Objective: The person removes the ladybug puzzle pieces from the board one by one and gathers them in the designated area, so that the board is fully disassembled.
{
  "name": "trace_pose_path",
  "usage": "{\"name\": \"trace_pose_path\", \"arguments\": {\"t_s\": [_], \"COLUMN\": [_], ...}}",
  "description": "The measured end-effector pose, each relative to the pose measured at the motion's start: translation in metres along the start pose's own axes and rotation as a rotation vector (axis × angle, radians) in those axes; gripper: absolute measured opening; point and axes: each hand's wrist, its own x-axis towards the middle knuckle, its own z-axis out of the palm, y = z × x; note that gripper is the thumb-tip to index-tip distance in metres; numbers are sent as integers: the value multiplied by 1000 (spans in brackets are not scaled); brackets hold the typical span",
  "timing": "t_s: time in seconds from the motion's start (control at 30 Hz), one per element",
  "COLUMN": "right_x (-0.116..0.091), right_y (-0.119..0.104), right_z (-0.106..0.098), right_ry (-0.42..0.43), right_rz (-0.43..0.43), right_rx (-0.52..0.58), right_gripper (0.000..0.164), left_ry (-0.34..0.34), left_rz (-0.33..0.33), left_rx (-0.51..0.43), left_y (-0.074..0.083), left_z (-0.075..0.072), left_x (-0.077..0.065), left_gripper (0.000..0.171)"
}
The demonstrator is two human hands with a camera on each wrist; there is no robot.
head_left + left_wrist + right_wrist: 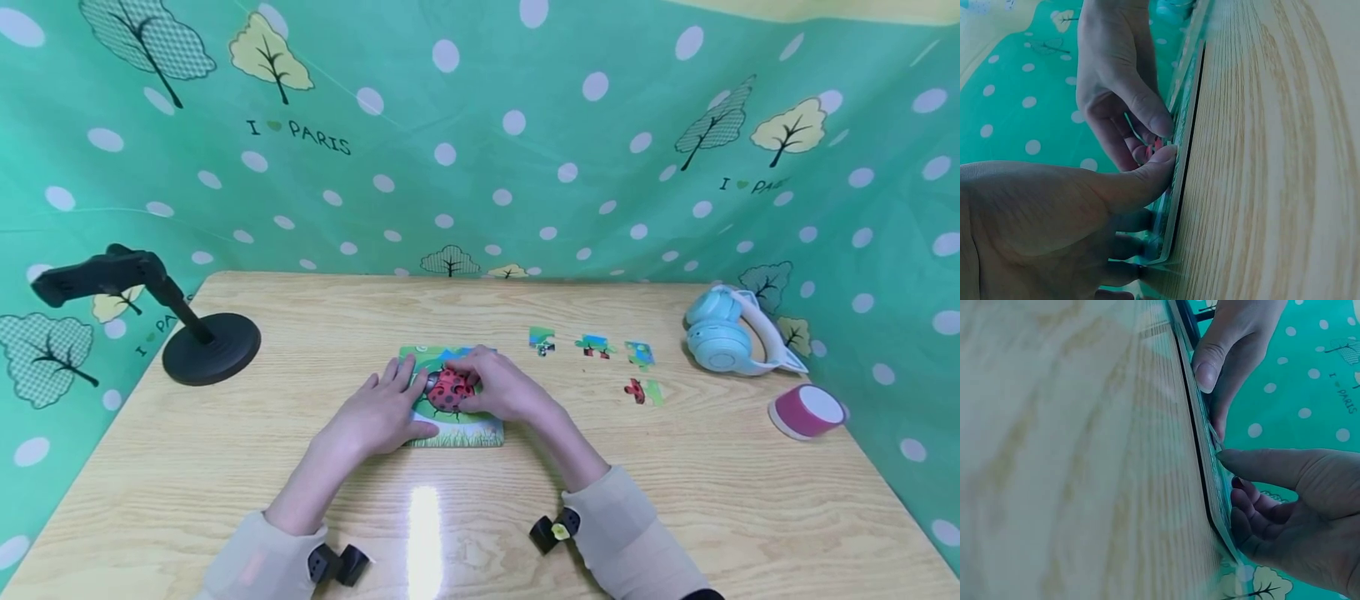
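Note:
A ladybug jigsaw puzzle [457, 437] lies flat on the wooden table between the two hands. Its red, black-spotted ladybug [444, 393] shows in the middle, with green around it and grass along the near edge. My left hand [378, 412] rests on the puzzle's left side, fingers spread and thumb along the near edge. My right hand [504, 385] bends over the right side, thumb and fingers closing on a red puzzle piece [1159, 144] at the ladybug. The right fingers hide most of that piece, and part of the puzzle is covered by both hands.
Several loose puzzle pieces [596, 345] lie to the right of the puzzle. Farther right are light blue headphones [720, 337] and a pink and white cylinder [806, 412]. At the back left stands a black stand [213, 350]. A green dotted curtain [465, 192] borders the table.

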Motion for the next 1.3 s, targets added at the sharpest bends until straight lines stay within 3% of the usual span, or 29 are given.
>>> {"name": "trace_pose_path", "arguments": {"t_s": [0.27,0.7,1.3], "right_x": [0,-2,-34], "right_y": [0,4,38], "right_z": [-3,-11,-35], "right_ry": [14,28,68], "right_rz": [-25,-43,-8], "right_rx": [-33,17,18], "right_gripper": [67,63,68], "left_ry": [-6,-6,-10], "left_rz": [2,12,7], "left_rx": [3,21,8], "left_y": [1,1,1], "left_z": [-1,-4,-1], "left_x": [1,3,1], "left_gripper": [82,82,82]}}
